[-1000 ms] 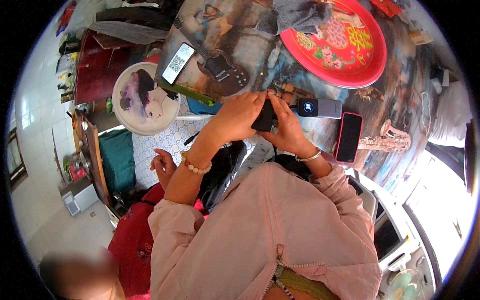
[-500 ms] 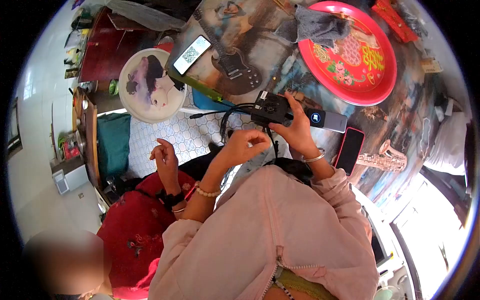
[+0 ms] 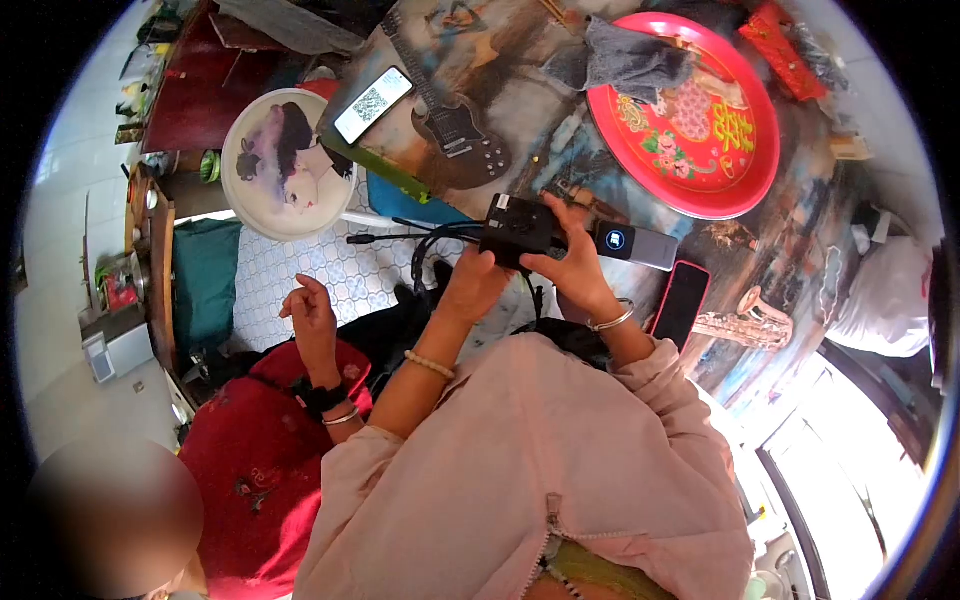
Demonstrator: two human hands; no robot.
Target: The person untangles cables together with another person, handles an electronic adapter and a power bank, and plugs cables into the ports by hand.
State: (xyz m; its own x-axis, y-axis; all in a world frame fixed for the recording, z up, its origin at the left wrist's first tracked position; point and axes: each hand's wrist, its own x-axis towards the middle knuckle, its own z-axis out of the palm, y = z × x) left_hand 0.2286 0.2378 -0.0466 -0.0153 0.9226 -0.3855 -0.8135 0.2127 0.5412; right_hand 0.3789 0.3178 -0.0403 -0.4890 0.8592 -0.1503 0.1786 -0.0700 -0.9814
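A black box-shaped device [image 3: 515, 232] with a small white label is held between my two hands above the table's near edge. My right hand [image 3: 580, 262] grips its right side, thumb below and fingers above. At its lower left corner, my left hand [image 3: 474, 287] is closed on the device, some fingers hidden beneath. Several black cables [image 3: 440, 238] run out from the device's left side; one ends in a plug. Just right of my right hand lies a grey and black gadget [image 3: 637, 246] with a lit round screen, and near it a phone in a red case [image 3: 681, 305].
Another person's hand [image 3: 312, 318] is raised at my left, beside a red garment. On the table [image 3: 560, 130] are a phone showing a QR code [image 3: 374, 105], a red tray [image 3: 690, 205] and a grey cloth [image 3: 635, 55]. A round stool [image 3: 290, 225] stands left.
My left hand has moved up and right from beside the device and now takes hold of its lower left corner. The view has shifted slightly.
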